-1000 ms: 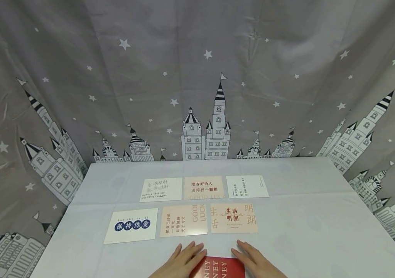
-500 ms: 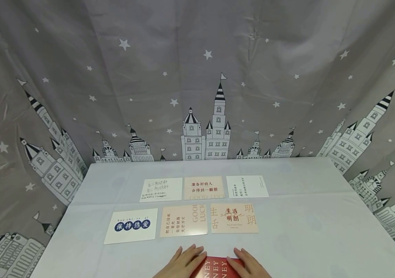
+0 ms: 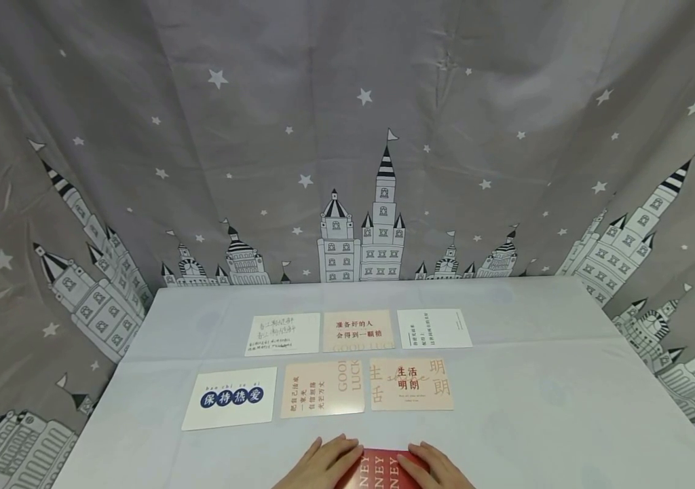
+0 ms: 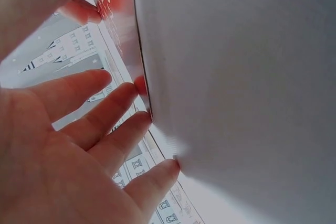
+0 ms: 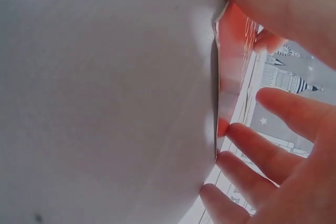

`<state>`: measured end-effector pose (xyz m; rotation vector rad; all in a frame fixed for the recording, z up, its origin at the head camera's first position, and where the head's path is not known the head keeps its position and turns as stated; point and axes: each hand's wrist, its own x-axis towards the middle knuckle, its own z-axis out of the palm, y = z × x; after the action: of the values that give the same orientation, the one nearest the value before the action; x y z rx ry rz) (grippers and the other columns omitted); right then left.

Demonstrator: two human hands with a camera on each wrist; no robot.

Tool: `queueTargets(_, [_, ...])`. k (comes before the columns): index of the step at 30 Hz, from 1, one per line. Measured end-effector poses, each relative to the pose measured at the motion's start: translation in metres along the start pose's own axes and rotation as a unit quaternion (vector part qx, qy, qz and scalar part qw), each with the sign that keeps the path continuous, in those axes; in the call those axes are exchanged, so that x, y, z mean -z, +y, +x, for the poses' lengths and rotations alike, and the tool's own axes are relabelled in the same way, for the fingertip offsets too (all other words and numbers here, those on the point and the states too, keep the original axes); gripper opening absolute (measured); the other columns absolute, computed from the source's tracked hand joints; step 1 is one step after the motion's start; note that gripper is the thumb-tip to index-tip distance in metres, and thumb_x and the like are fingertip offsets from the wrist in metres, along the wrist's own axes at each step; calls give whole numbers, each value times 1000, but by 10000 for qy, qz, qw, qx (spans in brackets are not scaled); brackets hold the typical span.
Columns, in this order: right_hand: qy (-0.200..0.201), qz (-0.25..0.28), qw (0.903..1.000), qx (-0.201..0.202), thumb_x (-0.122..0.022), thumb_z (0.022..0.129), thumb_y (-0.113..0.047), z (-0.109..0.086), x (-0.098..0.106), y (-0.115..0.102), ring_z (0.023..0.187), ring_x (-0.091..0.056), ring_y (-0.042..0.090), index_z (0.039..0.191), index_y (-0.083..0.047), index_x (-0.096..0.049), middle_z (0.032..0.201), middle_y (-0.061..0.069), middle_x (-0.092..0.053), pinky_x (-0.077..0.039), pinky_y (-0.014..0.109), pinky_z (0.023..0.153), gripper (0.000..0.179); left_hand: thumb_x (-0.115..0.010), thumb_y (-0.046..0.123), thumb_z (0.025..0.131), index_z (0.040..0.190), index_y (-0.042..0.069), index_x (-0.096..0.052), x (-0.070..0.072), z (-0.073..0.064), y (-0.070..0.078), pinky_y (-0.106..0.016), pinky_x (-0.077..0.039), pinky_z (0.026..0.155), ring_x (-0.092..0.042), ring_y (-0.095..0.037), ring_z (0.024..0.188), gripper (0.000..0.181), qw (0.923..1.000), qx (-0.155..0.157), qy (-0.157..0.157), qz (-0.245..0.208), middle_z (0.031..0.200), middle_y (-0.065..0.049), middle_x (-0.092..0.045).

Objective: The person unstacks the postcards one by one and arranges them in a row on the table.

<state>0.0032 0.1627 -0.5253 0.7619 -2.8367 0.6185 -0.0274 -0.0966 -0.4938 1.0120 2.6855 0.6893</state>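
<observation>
A red card (image 3: pixel 379 468) with rows of pale "NEY" lettering lies flat on the table at the near edge of the head view, its lower part cut off. My left hand (image 3: pixel 322 465) rests against its left side. Opposite, my right hand (image 3: pixel 436 468) touches its right side, some fingertips lying over the top. In the left wrist view, the left fingers (image 4: pixel 123 145) reach out fairly straight to the card's edge. The right fingers (image 5: pixel 252 179) do likewise in the right wrist view, with the thumb near the card's closer corner.
Beyond the hands, several printed cards lie in two rows: a white card with blue circles (image 3: pixel 231 398), two beige cards nearest it, such as the one with red characters (image 3: pixel 411 384), and a farther row including a handwritten white card (image 3: pixel 282 334). A grey castle-print curtain (image 3: pixel 347 136) hangs behind the white table (image 3: pixel 537 380).
My right hand has moved left, from beside the red card onto its right side. The left hand has shifted slightly right and nearer. The other cards have stayed put.
</observation>
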Motion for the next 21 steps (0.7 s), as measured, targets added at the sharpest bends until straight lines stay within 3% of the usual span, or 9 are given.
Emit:
queueTargets(7, [393,-102,9968,696,-61,79,-66,0,-1,10,105,-58,20,134,-20,-56,126,2,-52,-57,33,75,71,-45,69,87,140,9,-48,-3,-1,-1,-58,-41,98,-46,-29,128,80,9995,-184,132,224,138,-4,-47])
queueTargets(21, [108,517,9934,1014,-67,81,-58,6,7,18,103,-57,19,138,-17,-52,126,7,-52,-56,29,75,71,-47,68,87,139,10,-50,-4,0,-2,-58,-43,95,-48,-26,125,78,9989,-313,258,226,134,-3,-49])
